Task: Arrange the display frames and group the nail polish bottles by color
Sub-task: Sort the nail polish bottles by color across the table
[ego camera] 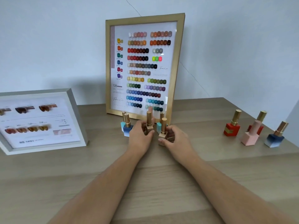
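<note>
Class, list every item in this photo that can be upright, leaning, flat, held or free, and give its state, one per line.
Gold-framed colour chart: upright, leaning back on the wall.
Grey-framed swatch card: propped at a low tilt.
Left hand: gripping a beige bottle.
Right hand: gripping a second beige bottle.
Red square bottle: upright, free.
Pink bottle: upright, free.

table (48,183): pale wood-grain planks, fills the lower part of the view
wall (48,38): plain white, meets the table's far edge
crack (133,7): thin dark line running down the wall
shadows (90,88): soft grey patches low on the wall
</note>
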Demonstrator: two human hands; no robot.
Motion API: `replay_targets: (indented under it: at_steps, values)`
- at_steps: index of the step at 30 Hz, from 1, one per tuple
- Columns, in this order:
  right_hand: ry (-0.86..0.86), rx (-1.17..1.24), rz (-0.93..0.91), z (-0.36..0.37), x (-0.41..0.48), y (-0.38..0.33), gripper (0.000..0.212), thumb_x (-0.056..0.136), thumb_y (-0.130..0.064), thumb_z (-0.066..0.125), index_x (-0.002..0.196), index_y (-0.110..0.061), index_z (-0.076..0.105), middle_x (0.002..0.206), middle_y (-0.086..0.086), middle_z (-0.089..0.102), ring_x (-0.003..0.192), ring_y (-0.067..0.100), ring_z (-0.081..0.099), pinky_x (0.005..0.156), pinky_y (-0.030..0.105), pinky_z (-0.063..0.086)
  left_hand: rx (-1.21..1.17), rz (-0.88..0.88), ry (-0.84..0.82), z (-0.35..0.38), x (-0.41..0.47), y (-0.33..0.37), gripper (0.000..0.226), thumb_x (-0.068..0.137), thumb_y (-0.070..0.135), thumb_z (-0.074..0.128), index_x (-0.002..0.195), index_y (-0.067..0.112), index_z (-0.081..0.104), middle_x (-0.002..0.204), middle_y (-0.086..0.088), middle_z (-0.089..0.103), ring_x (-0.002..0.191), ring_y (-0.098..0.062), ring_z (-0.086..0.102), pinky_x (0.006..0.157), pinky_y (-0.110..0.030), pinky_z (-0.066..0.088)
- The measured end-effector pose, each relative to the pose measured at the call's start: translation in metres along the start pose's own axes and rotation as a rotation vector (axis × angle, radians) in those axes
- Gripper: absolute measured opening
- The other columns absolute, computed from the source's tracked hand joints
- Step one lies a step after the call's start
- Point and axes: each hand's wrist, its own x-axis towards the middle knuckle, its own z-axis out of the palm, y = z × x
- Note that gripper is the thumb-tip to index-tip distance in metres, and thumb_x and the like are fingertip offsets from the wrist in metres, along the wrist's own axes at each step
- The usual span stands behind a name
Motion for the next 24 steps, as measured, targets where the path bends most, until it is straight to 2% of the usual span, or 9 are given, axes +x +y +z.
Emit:
replay_targets:
  at_steps: [4, 8, 11, 14, 19, 22, 24]
  values:
    - [0.074, 0.044, -0.016, -0.006, -0.005, -0.003, 0.031, 0.074, -0.019, 0.076, 0.101, -0.020, 0.061, 0.094, -0.002, 0.065, 0.080, 0.003, 0.059, 0.066, 0.000, 0.042, 0.086, 0.028, 0.000, 0.000, 0.000, 0.004, 0.046, 0.081, 0.024, 0.069, 0.122, 0.013, 0.053, 0.116, -0.005, 0.059, 0.103, -0.018, 0.056, 0.096, -0.036, 0.047]
    - [0.147, 0.063, -0.015, -0.029, -0.017, 0.000, 0.029, 0.075, -0.020, 0.075, 0.097, -0.028, 0.058, 0.093, -0.007, 0.066, 0.086, 0.005, 0.061, 0.075, 0.011, 0.046, 0.014, 0.086, 0.035, 0.001, -0.016, 0.013, 0.047, 0.080, 0.024, 0.071, 0.122, 0.014, 0.053, 0.111, 0.002, 0.058, 0.095, -0.010, 0.055, 0.085, -0.024, 0.045]
    - [0.205, 0.047, -0.003, -0.060, -0.032, 0.012, 0.030, 0.076, -0.020, 0.074, 0.099, -0.028, 0.058, 0.093, -0.011, 0.066, 0.088, 0.004, 0.061, 0.079, 0.014, 0.045, -0.004, 0.217, 0.005, 0.014, -0.034, 0.033, 0.046, 0.076, 0.026, 0.074, 0.118, 0.018, 0.055, 0.108, 0.011, 0.054, 0.095, -0.005, 0.053, 0.086, -0.019, 0.042]
    - [0.265, -0.004, 0.013, -0.095, -0.047, 0.024, 0.031, 0.077, -0.022, 0.073, 0.096, -0.036, 0.053, 0.091, -0.018, 0.061, 0.086, -0.003, 0.058, 0.074, 0.011, 0.043, -0.060, 0.285, -0.079, 0.041, -0.051, 0.061, 0.040, 0.074, 0.027, 0.075, 0.108, 0.026, 0.055, 0.096, 0.017, 0.054, 0.086, 0.004, 0.053, 0.075, -0.009, 0.037]
    - [0.424, -0.089, 0.091, -0.152, -0.071, 0.053, 0.033, 0.076, -0.025, 0.073, 0.104, -0.026, 0.055, 0.094, -0.014, 0.059, 0.087, 0.001, 0.058, 0.074, 0.013, 0.042, -0.126, 0.320, -0.251, 0.098, -0.080, 0.101, 0.036, 0.074, 0.031, 0.075, 0.103, 0.032, 0.054, 0.092, 0.016, 0.058, 0.088, 0.000, 0.056, 0.075, -0.020, 0.049]
    - [0.507, -0.121, 0.171, -0.187, -0.083, 0.073, 0.035, 0.075, -0.023, 0.075, 0.105, -0.020, 0.056, 0.093, -0.005, 0.061, 0.085, 0.008, 0.060, 0.078, 0.026, 0.048, -0.157, 0.337, -0.325, 0.130, -0.094, 0.117, 0.033, 0.074, 0.028, 0.075, 0.102, 0.029, 0.057, 0.089, 0.016, 0.057, 0.087, -0.002, 0.056, 0.079, -0.026, 0.051]
    - [0.549, -0.141, 0.205, -0.205, -0.087, 0.084, 0.032, 0.076, -0.022, 0.075, 0.101, -0.022, 0.055, 0.093, -0.003, 0.062, 0.085, 0.012, 0.059, 0.079, 0.029, 0.049, -0.158, 0.343, -0.354, 0.148, -0.101, 0.127, 0.035, 0.075, 0.026, 0.074, 0.106, 0.024, 0.058, 0.092, 0.012, 0.058, 0.089, -0.005, 0.056, 0.080, -0.024, 0.051]
